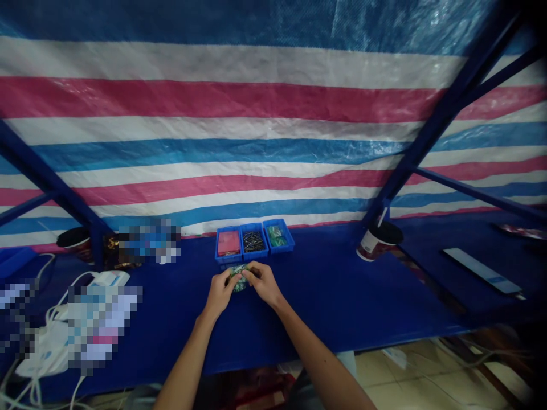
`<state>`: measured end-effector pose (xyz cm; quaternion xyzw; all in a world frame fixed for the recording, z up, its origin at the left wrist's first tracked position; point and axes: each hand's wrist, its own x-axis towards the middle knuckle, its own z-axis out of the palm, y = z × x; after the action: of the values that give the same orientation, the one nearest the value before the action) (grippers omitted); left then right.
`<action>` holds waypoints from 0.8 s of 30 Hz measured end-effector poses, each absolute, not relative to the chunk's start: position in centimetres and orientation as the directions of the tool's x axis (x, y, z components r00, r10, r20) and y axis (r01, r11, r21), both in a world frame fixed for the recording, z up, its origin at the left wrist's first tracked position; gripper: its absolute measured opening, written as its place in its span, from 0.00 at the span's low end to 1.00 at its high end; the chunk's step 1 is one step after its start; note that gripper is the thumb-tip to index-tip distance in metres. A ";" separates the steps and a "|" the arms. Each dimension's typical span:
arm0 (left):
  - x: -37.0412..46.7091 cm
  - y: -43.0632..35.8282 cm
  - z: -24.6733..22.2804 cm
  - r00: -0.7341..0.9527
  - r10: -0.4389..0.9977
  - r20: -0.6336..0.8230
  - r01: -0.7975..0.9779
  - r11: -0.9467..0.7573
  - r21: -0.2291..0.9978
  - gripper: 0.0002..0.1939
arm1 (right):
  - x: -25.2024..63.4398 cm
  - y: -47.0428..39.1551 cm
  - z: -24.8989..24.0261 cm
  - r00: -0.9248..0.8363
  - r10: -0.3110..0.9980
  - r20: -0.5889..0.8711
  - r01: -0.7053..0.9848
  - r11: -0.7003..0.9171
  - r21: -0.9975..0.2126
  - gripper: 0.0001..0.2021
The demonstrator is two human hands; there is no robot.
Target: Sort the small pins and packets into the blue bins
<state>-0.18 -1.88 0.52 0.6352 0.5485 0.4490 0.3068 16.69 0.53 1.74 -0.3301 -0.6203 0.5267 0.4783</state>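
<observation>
Between my two hands is a small green, shiny packet (240, 280), just above the blue tabletop. My left hand (221, 290) pinches its left side, thumb and fingers closed on it. On the other side my right hand (262, 281) grips the packet's upper right, and the fingers hide part of it. Right behind the hands stand three small blue bins: the left bin (219, 255) with pink flat pieces (228, 242), the middle bin (256, 254) with dark thin metal pieces (253, 241), and the right bin (285, 247) with green packets (277, 240).
Power strips (106, 280) and white cables lie at the left, near blurred-out items. A dark cup (376, 240) stands at the right by a blue metal post (410, 148). Farther right lies a phone-like slab (482, 270). A striped tarp (239, 102) hangs behind the table.
</observation>
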 end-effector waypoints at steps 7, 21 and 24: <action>-0.5 -1.9 0.6 -0.131 0.954 0.268 0.410 -0.194 0.891 0.25 | 21.6 4.3 6.5 -0.087 0.909 0.407 0.109 0.415 -0.904 0.13; -0.6 -2.0 1.5 -0.396 0.881 0.260 0.317 -0.134 0.939 0.24 | 26.8 13.8 7.0 -0.309 0.940 0.147 0.923 0.333 -0.191 0.08; -0.7 -1.8 1.2 -0.407 0.880 0.245 0.313 -0.118 0.942 0.24 | 26.5 13.9 7.2 -0.341 0.934 0.107 0.936 0.348 -0.049 0.08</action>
<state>-0.70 -1.80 1.22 0.4842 0.6158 0.5697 0.2487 26.54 13.90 7.20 -0.5710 -0.8189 -0.0106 0.0578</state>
